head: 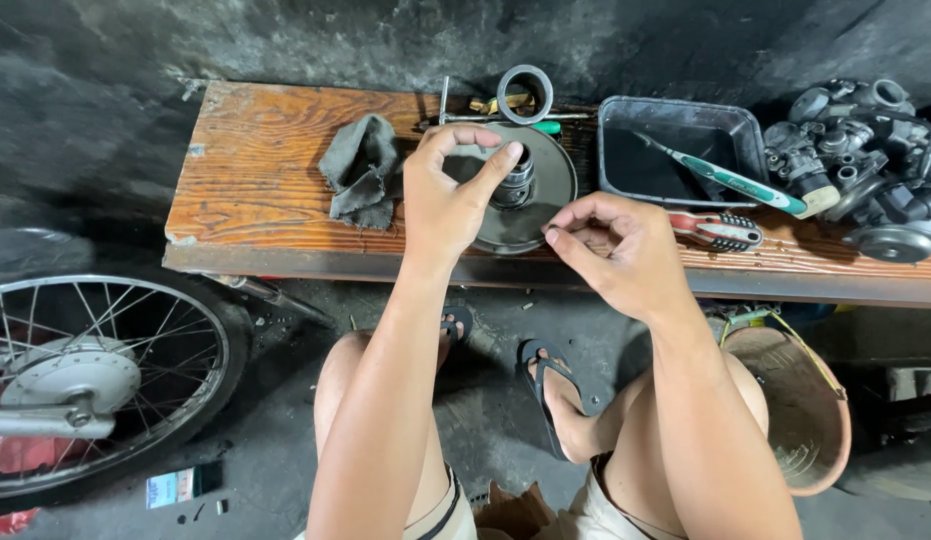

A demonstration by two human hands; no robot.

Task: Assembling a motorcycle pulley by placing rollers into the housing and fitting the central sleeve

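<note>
Left hand: fingers spread apart over the pulley hub, steadying it near the desk front edge.
Right hand: fingertips pinched together; whether anything is held cannot be told.
Tray: brush kept inside, toward the back edge.

Bare plank left; rag, tray flank pulley.

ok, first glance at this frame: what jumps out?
The two bare hands at centre: the left hand sits over a dark round metal disc on the orange wooden bench, fingers curled above its hub, while the right hand pinches something too small to tell. A spoked wheel fills the lower left, and a black tray holding a toothbrush sits right of the disc.
</note>
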